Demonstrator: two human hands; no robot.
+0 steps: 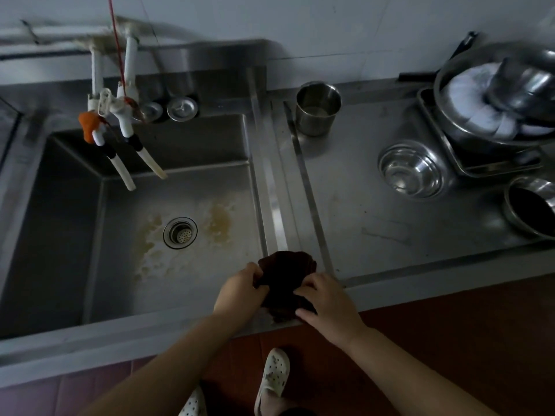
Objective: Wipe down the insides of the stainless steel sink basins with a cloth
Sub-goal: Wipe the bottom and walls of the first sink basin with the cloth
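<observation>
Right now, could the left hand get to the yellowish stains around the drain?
Probably yes: the left hand holds the dark cloth at the basin's front right corner, and nothing lies between it and the stains by the drain.

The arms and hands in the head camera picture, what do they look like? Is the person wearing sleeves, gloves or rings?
Both forearms are bare, with no sleeves in view. The left hand and right hand wear no gloves, and no ring, watch or bracelet shows. Lower down, the feet wear white clog shoes with round holes.
</observation>
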